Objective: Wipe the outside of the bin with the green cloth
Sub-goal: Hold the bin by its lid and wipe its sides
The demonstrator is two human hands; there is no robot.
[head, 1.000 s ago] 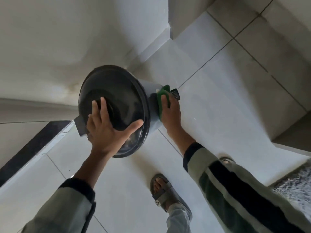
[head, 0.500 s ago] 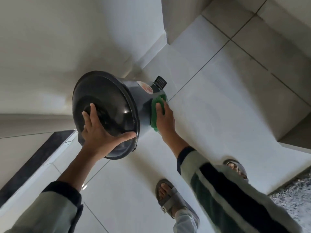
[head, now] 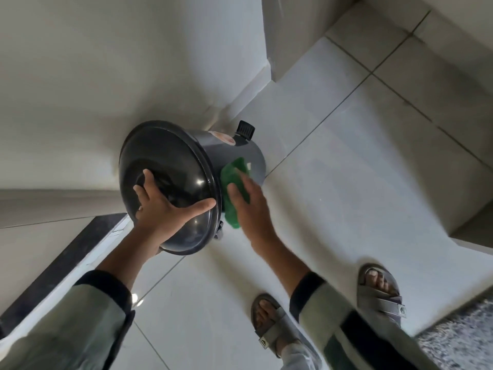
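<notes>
A dark grey round pedal bin (head: 242, 152) stands on the tiled floor close to the wall, its shiny domed lid (head: 170, 161) shut and tipped toward me. My left hand (head: 166, 209) lies flat on the lid with fingers spread. My right hand (head: 246, 201) presses a green cloth (head: 233, 177) against the bin's right side, just under the lid's rim. A round sticker (head: 221, 136) and a black foot pedal (head: 245, 129) show on the bin's far side.
A white wall (head: 133, 62) rises right behind the bin, with a corner pillar (head: 293, 36) at the upper right. My two sandalled feet (head: 272, 324) stand on the floor tiles. A black threshold strip (head: 61, 263) runs at the left. A grey mat (head: 464, 340) lies at the bottom right.
My right hand has slid the green cloth from the far side of the bin toward me along its side wall. My left hand has stayed on the lid.
</notes>
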